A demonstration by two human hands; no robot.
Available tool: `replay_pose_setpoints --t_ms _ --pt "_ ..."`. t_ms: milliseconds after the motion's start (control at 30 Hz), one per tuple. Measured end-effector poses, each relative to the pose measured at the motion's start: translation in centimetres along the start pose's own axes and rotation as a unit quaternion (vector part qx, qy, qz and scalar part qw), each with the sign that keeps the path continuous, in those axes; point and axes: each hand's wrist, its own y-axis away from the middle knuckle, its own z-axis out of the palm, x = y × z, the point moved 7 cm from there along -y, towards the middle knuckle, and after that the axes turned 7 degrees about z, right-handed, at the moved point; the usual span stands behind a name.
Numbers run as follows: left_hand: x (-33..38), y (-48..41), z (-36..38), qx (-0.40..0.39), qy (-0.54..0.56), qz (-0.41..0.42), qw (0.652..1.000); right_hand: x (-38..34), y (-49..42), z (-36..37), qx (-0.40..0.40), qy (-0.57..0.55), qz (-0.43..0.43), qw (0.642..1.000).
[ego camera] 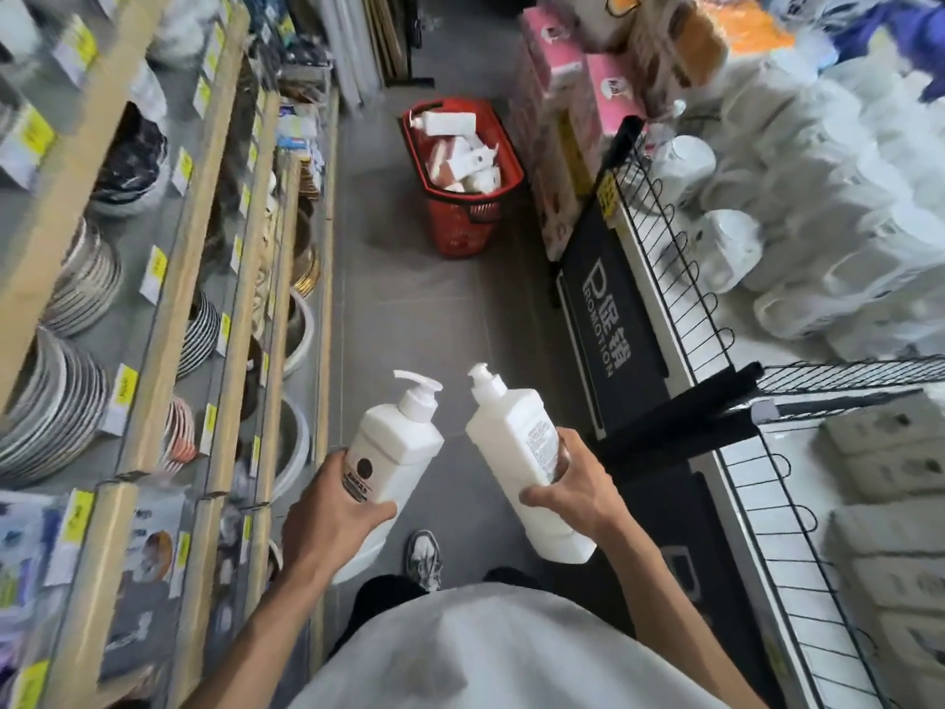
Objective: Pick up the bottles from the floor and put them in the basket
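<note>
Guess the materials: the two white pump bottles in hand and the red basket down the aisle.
Dot-label bottle and fine-print bottle: likely opaque white plastic with a smooth satin finish. Signs are the moulded shoulders, soft sheen and print directly on the body.
Red basket: probably rigid moulded plastic. It has a uniform red, lattice-pierced wall and a dark rim. Blur leaves its gloss unclear.

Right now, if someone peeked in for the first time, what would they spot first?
Two white pump bottles held up close, low in the middle: the left hand grips the black-dot bottle and the right hand grips the small-print bottle. Farther along the aisle floor stands a red shopping basket with more white bottles inside. Stacked plates line the left side.
</note>
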Motion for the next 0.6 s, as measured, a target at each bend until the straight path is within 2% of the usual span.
replay_pose_setpoints --t_ms 200,433,600 --pt "0.5 -6.5 -3.1 0.012 -0.007 0.005 1.0 -2.4 -3.8 0.5 0.009 -0.014 0.038 0.999" --pt "2.8 -15.2 -7.2 0.04 -0.005 0.008 0.999 -9.4 -11.1 -1.0 0.013 -0.04 0.008 0.999" --pt "4.5 -21.1 -9.2 0.048 -0.05 0.014 0.998 -12.9 -17.0 -2.4 0.017 -0.084 0.003 0.996"
